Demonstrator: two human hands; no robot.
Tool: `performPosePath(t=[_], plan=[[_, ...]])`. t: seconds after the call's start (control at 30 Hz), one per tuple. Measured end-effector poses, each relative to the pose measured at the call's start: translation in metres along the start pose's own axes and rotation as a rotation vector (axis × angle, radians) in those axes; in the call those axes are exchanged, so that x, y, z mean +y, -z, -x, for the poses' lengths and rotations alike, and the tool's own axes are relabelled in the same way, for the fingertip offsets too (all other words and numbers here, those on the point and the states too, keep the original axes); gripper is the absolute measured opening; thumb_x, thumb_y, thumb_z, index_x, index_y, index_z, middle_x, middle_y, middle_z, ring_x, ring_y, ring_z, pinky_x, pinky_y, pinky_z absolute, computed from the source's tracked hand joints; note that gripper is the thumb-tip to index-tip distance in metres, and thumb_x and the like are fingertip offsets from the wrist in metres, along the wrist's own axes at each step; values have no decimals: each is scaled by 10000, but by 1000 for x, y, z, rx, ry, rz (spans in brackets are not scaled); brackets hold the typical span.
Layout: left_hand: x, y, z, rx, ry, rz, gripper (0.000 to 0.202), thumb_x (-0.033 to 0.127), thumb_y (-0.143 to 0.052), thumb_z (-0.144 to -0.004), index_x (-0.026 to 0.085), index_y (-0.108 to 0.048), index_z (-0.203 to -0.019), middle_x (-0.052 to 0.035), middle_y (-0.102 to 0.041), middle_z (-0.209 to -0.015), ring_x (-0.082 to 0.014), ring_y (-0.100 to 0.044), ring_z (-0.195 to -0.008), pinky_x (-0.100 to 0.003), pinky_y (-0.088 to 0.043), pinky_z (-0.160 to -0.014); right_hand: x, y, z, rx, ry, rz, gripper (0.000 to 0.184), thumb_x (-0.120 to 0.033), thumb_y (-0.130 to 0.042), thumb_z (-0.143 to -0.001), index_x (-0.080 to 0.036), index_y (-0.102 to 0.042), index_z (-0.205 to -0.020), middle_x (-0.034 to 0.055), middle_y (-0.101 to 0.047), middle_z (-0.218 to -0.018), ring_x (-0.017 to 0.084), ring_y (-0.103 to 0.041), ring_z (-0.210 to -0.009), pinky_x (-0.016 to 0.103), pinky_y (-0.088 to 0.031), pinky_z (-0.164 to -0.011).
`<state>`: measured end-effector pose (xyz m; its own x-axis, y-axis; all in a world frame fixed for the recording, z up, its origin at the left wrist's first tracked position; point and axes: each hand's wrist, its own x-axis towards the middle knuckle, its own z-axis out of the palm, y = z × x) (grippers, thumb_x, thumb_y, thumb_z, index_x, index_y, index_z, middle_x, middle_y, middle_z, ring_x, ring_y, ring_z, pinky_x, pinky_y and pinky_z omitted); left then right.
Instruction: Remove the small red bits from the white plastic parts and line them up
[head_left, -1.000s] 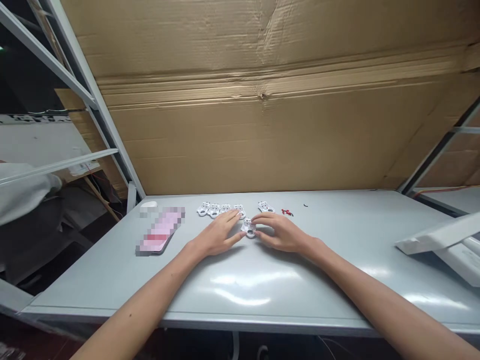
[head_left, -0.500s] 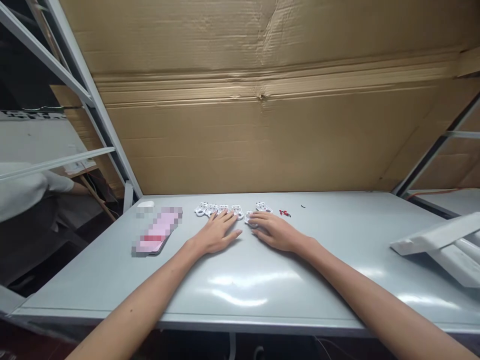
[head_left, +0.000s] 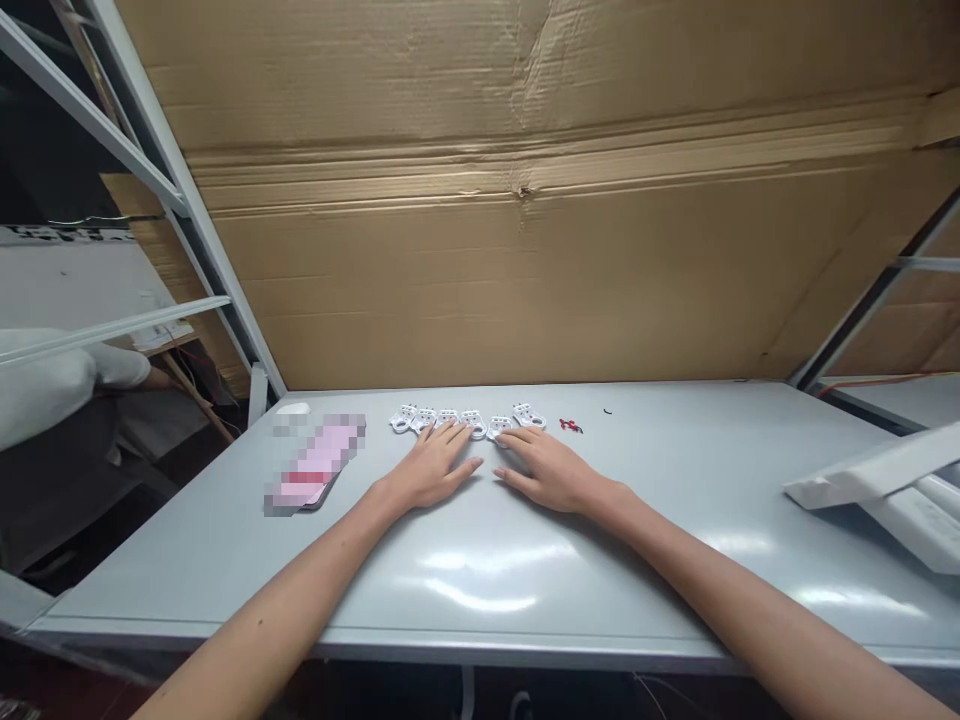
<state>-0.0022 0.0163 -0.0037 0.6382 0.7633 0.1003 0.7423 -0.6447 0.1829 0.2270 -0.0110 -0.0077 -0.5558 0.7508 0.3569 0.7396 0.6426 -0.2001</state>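
Several small white plastic pieces, each with a ring-shaped end, lie in a row on the grey table (head_left: 480,590). My left hand (head_left: 435,467) rests flat with its fingers spread, its fingertips touching or partly covering the white pieces (head_left: 403,418) in the middle of the row. My right hand (head_left: 551,468) lies palm down, fingers extended and thumb apart, at the near edge of one white piece (head_left: 499,427). Just beyond that hand sits another white piece (head_left: 528,415). Neither hand grips anything. What lies beneath the palms is hidden.
Small red and black parts (head_left: 571,426) and a tiny black bit (head_left: 607,411) lie to the right. A pink, partly blurred phone-like object (head_left: 322,465) is at left, near a small white item (head_left: 292,409). White bars (head_left: 877,475) stand far right. Cardboard (head_left: 525,290) backs the table. Another person's sleeve (head_left: 112,365) shows left.
My right hand has drawn back slightly toward me, uncovering more of the white piece under its fingers. The left hand has stayed about where it was.
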Motion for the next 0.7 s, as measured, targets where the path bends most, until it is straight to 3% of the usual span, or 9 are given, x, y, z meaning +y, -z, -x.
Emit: performPosePath(t=[0.4, 0.7], plan=[[-5, -3, 0, 13, -12, 11, 599, 552, -257, -1029, 202, -381, -1499, -85, -399, -1543, -297, -212, -1484, -505, -124, -1211, 11, -10, -5, -96, -58, 20, 640, -545, -398, -968, -105, -477, -1426, 201, -485, -1470, 359, -393, -1393, 539, -295, -1155], [-2, -2, 0, 6, -7, 11, 589, 538, -289, -1026, 205, -370, -1504, -95, -354, -1565, -298, -216, -1484, -529, -131, -1202, 18, -8, -4, -40, -22, -8, 581, -481, -465, -961, -152, -461, -1440, 169, -481, -1483, 339, -385, -1405, 530, -326, -1145]])
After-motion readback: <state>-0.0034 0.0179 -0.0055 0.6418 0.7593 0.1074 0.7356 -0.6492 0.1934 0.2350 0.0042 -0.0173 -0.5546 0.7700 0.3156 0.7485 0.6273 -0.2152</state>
